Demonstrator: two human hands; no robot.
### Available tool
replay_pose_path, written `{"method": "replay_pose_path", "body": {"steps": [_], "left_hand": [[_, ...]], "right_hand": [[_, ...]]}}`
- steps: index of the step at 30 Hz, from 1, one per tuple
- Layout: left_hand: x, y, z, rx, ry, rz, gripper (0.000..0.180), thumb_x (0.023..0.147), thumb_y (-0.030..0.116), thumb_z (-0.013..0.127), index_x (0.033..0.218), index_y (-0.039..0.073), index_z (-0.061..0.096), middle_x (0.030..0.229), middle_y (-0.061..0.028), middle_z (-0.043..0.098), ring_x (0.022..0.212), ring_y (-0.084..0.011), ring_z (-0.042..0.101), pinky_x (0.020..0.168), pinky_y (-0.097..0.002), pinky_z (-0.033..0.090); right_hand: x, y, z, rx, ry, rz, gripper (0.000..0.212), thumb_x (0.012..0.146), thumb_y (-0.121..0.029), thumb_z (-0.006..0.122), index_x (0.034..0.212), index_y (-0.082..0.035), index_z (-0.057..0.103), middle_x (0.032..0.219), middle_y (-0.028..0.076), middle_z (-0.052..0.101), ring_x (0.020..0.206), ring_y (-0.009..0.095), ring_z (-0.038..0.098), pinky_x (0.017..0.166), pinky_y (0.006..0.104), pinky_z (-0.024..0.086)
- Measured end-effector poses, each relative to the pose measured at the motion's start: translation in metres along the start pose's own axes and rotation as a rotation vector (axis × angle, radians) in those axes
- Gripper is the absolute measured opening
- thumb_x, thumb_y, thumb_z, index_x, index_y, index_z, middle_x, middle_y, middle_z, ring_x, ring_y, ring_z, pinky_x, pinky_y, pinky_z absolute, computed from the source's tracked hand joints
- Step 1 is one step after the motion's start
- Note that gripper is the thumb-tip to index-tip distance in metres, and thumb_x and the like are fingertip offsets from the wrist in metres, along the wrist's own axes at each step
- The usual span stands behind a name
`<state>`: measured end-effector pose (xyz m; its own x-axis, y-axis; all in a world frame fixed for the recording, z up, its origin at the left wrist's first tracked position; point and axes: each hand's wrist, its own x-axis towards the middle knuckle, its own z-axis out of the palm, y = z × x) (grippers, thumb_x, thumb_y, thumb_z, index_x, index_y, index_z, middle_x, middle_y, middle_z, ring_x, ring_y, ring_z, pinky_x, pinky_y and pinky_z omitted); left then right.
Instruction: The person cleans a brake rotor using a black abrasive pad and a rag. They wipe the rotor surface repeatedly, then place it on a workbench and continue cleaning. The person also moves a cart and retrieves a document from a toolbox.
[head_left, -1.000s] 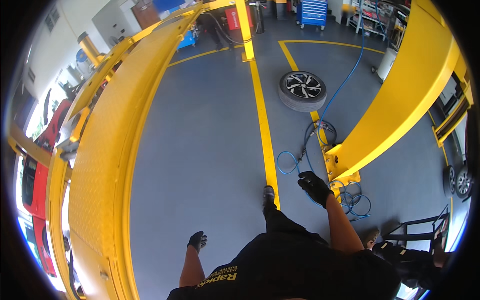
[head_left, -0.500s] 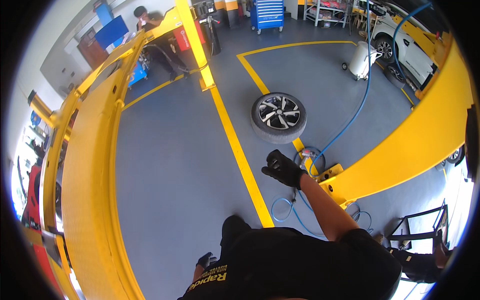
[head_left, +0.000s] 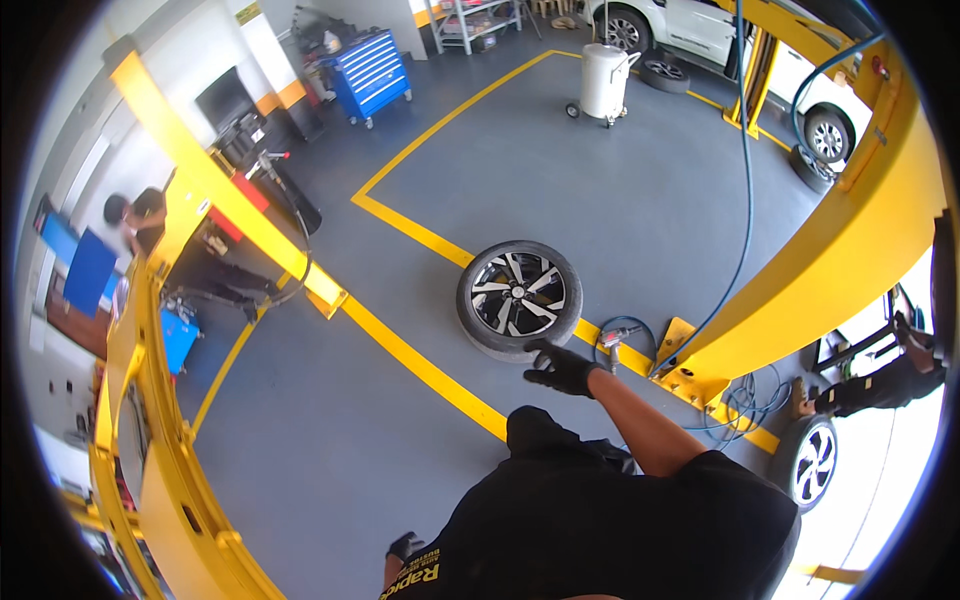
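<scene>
My right hand (head_left: 563,368), in a black glove, reaches forward with fingers spread and holds nothing. It hovers just in front of a car wheel (head_left: 519,297) with a black-and-silver alloy rim that lies flat on the grey floor across a yellow line (head_left: 420,362). An air tool (head_left: 617,338) on a blue hose lies on the floor right of the hand. My left hand (head_left: 404,547), also gloved, hangs low beside my black shirt, mostly hidden; its grip cannot be made out.
A yellow lift arm (head_left: 830,270) and base plate stand at right with coiled blue hose (head_left: 745,400). Another yellow lift (head_left: 150,400) runs along the left. A second wheel (head_left: 808,458) leans at lower right. A blue tool cabinet (head_left: 372,75), white drum (head_left: 606,80), white car (head_left: 800,60) and a person (head_left: 140,220) are farther off.
The view has swung and I have moved toward the wheel, which now lies close under my outstretched right hand. My left hand has dropped lower beside my body.
</scene>
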<state>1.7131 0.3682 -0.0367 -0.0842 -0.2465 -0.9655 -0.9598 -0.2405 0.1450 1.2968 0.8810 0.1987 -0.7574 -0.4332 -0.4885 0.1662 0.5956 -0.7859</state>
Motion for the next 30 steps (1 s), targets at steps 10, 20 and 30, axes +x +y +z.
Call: {"method": "replay_pose_path", "body": {"steps": [10, 20, 30], "left_hand": [[0.071, 0.457, -0.012, -0.232, -0.013, 0.341, 0.043, 0.098, 0.037, 0.06, 0.13, 0.009, 0.058, 0.122, -0.0178, 0.068, 0.109, -0.0335, 0.064, 0.096, -0.0492, 0.051], [0.176, 0.568, 0.011, -0.256, -0.097, -0.046, 0.037, 0.101, 0.038, 0.055, 0.126, 0.012, 0.062, 0.125, -0.0173, 0.068, 0.112, -0.0315, 0.065, 0.098, -0.0478, 0.05], [0.284, 0.842, -0.031, -0.269, -0.079, -0.005, 0.034, 0.1, 0.04, 0.057, 0.118, 0.012, 0.064, 0.117, -0.0172, 0.07, 0.101, -0.028, 0.067, 0.09, -0.0441, 0.053]], "right_hand": [[0.291, -0.018, -0.095, -0.073, 0.313, -0.187, 0.086, 0.096, -0.044, 0.068, 0.161, -0.015, 0.02, 0.139, 0.023, 0.058, 0.129, 0.036, 0.057, 0.108, 0.0456, 0.043], [0.596, -0.289, -0.203, 0.013, 0.001, -0.174, 0.049, 0.096, -0.041, 0.069, 0.132, -0.011, 0.052, 0.111, 0.014, 0.068, 0.097, 0.023, 0.067, 0.087, 0.0382, 0.053], [0.926, -0.395, -0.24, -0.046, -0.074, -0.308, 0.044, 0.096, -0.039, 0.07, 0.128, -0.012, 0.057, 0.097, 0.007, 0.068, 0.089, 0.019, 0.066, 0.083, 0.0342, 0.054]]}}
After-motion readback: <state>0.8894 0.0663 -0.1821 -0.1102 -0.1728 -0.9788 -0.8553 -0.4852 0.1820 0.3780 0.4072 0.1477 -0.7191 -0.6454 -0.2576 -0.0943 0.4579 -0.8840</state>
